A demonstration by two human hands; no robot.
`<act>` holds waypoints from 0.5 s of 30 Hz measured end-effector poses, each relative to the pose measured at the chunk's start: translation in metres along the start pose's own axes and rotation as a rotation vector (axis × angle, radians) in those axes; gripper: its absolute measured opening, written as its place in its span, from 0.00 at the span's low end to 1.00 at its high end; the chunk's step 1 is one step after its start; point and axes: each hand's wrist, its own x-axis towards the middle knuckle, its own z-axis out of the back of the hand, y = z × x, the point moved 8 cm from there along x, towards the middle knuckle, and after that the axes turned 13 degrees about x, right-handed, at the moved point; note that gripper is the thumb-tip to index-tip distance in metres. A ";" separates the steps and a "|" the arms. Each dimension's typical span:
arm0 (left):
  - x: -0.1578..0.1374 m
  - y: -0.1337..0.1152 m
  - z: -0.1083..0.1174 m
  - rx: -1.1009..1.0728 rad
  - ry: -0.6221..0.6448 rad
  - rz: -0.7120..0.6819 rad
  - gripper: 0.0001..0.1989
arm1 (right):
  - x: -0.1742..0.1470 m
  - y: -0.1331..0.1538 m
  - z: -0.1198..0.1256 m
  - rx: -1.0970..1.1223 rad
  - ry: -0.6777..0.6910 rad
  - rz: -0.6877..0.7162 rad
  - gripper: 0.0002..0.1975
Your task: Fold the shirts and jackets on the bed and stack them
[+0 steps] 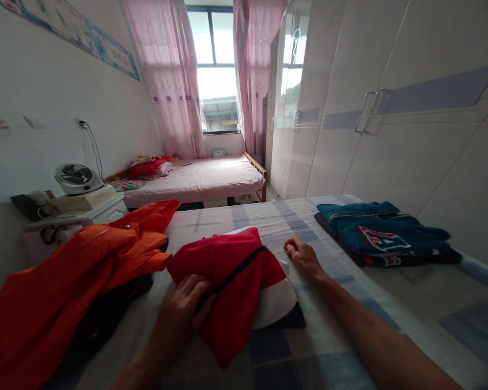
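1. The red garment (228, 265) lies on the bed (211, 219), probably light and floppy; hold its edges.
2. Your left hand (185, 306) touches it; I can't tell if it pinches.
3. Your right hand (305, 260) curls loosely beside it, empty.

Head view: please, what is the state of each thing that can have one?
Red garment: partly folded
Orange garment: loosely heaped
Teal garment: folded
Curtains: parted
Wardrobe doors: shut
Fan: on or off, unclear
Left hand: on red garment
Right hand: fingers curled, beside red garment
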 end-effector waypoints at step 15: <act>0.024 -0.012 -0.013 0.355 0.515 0.139 0.12 | -0.006 0.012 -0.006 -0.153 0.090 0.106 0.09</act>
